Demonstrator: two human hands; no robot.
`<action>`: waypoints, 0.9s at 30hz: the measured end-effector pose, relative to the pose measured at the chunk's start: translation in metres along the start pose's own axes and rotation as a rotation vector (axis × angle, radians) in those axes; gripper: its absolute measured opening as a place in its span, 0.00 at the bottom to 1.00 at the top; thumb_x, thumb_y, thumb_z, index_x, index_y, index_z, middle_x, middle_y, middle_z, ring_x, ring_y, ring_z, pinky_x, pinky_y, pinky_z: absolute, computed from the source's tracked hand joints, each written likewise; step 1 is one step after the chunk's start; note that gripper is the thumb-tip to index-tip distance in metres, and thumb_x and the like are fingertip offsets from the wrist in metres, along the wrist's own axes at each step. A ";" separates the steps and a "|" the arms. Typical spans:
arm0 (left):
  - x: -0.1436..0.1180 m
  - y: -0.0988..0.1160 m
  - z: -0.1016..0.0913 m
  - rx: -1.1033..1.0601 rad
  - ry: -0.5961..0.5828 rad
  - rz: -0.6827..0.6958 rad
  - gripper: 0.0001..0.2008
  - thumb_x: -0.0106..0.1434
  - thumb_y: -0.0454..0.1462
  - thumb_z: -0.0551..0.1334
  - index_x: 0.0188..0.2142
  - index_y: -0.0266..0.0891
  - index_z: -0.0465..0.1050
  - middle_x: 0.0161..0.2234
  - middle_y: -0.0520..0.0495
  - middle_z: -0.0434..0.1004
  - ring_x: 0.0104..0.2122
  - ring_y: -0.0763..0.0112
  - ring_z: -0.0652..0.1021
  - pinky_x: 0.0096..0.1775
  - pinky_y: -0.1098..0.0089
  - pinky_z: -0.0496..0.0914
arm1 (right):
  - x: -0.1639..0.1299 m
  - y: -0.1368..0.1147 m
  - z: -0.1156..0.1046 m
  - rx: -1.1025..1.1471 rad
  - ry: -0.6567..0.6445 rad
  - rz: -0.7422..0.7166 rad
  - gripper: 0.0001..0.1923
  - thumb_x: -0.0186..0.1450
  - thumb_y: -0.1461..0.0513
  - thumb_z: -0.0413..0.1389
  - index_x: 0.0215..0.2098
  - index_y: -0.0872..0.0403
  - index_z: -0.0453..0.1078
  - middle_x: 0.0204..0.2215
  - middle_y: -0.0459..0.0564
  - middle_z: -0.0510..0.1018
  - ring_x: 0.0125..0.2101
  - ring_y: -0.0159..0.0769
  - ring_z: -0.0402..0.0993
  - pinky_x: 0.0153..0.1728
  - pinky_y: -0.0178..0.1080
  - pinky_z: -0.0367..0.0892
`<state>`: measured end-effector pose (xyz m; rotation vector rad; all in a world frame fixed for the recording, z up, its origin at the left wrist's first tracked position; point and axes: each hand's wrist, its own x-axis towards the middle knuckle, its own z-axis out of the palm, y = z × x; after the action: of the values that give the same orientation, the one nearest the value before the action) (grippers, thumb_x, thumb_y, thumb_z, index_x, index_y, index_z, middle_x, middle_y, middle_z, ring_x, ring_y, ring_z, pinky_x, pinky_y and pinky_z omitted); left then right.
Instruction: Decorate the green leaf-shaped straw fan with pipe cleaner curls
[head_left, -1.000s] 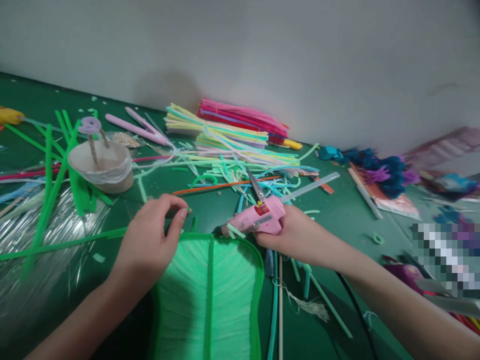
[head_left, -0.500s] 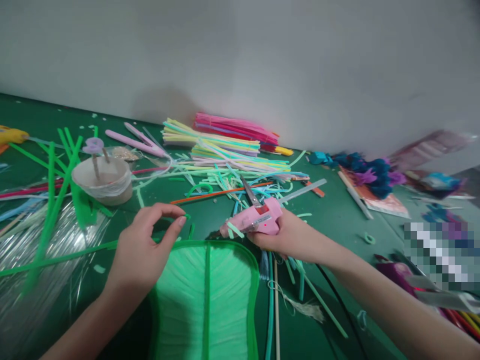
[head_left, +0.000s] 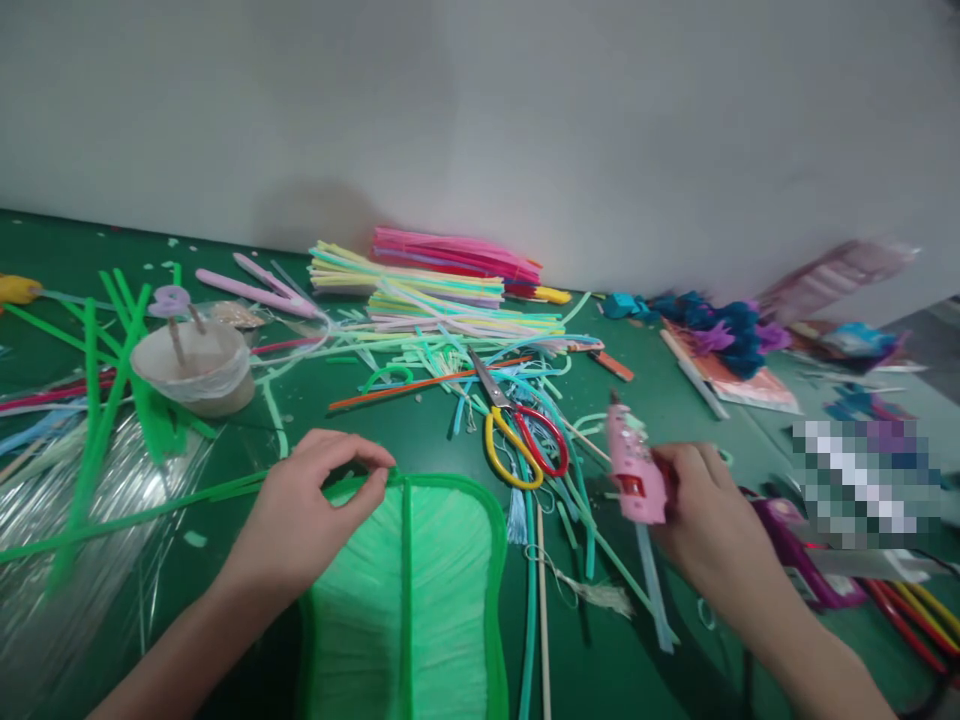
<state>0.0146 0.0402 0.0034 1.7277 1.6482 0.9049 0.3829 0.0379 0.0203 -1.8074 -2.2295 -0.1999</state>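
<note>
A green leaf-shaped piece (head_left: 409,590) with a darker green rim lies in front of me on the green table (head_left: 675,430). My left hand (head_left: 307,515) pinches its top left rim between thumb and forefinger. My right hand (head_left: 701,520) holds a pink glue gun (head_left: 634,465) off to the right of the leaf, its nozzle pointing away from me and a clear glue stick trailing toward me. Scissors (head_left: 517,430) with yellow and red handles lie between the leaf and the gun.
A heap of coloured straws (head_left: 442,290) lies by the wall. A paper cup (head_left: 196,368) with a purple flower stick stands at left beside green strips and clear film (head_left: 97,490). Blue and purple paper flowers (head_left: 727,330) sit at right.
My right hand has swung the glue gun away from the leaf's top edge to the right, uncovering the scissors. My left hand has dropped onto the leaf's rim and pinched it.
</note>
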 end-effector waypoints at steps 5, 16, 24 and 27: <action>0.002 0.001 0.000 -0.016 -0.021 -0.071 0.09 0.58 0.44 0.63 0.37 0.46 0.77 0.38 0.50 0.77 0.39 0.65 0.78 0.44 0.66 0.69 | -0.024 0.050 0.010 -0.139 -0.109 -0.015 0.09 0.59 0.62 0.54 0.38 0.56 0.69 0.33 0.61 0.72 0.35 0.54 0.71 0.35 0.53 0.67; 0.002 0.015 -0.003 -0.044 -0.029 -0.101 0.09 0.57 0.44 0.64 0.35 0.43 0.70 0.41 0.48 0.80 0.45 0.60 0.77 0.51 0.61 0.64 | 0.052 -0.142 -0.017 0.480 0.141 -0.552 0.07 0.68 0.66 0.54 0.41 0.55 0.74 0.32 0.52 0.78 0.34 0.37 0.72 0.37 0.40 0.70; 0.001 0.011 -0.005 -0.183 -0.063 -0.165 0.18 0.56 0.45 0.65 0.44 0.43 0.68 0.35 0.50 0.80 0.40 0.60 0.78 0.48 0.60 0.66 | 0.061 -0.165 0.017 0.431 0.075 -0.684 0.09 0.69 0.67 0.53 0.37 0.60 0.76 0.31 0.54 0.77 0.33 0.38 0.68 0.35 0.39 0.67; 0.002 0.010 -0.007 -0.268 -0.114 -0.209 0.19 0.55 0.46 0.66 0.44 0.43 0.68 0.34 0.50 0.80 0.39 0.61 0.78 0.45 0.62 0.67 | 0.062 -0.166 0.015 0.530 0.066 -0.654 0.08 0.69 0.66 0.53 0.36 0.60 0.74 0.31 0.54 0.77 0.33 0.37 0.69 0.36 0.39 0.68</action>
<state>0.0149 0.0413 0.0155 1.3739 1.5228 0.8673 0.2075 0.0641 0.0338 -0.7711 -2.4404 0.1955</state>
